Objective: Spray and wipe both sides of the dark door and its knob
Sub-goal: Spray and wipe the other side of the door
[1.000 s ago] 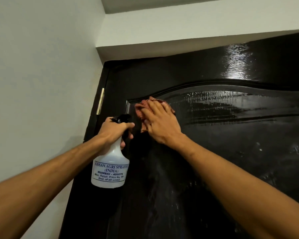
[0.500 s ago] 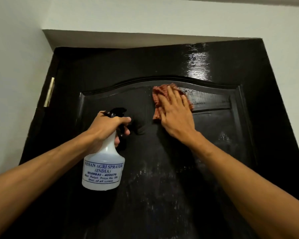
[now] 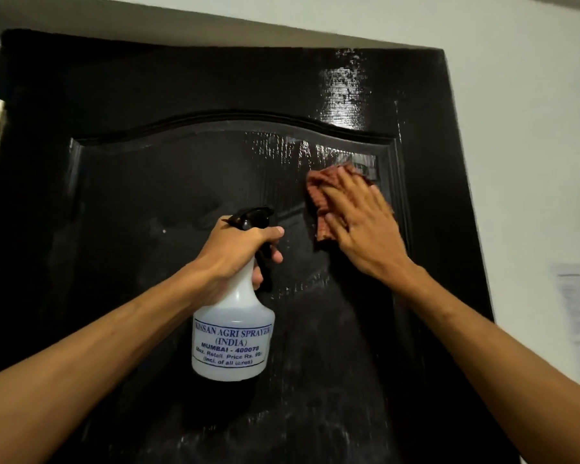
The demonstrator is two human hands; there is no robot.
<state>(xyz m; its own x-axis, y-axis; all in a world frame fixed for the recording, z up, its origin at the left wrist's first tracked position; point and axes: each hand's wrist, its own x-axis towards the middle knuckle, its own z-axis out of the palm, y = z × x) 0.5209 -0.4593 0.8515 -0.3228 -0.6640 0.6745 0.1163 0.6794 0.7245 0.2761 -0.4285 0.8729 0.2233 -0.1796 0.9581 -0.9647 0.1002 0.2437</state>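
Left grip [image 3: 228, 259] around translucent bottle [image 3: 233, 329]; right grip [image 3: 365, 236] flat on ribbed cloth [image 3: 318, 192], glossy door [image 3: 148, 195].

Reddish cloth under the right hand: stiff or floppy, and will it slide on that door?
The cloth looks floppy: it bunches in folds under the right hand. It probably slides easily, since the door panel there is glossy and streaked wet. Likely light: flat fingers alone pin it against the upright door.

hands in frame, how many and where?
2. The left hand grips the spray bottle by its neck, in front of the middle of the door. The right hand presses the cloth flat against the panel's upper right. Neither is hidden.
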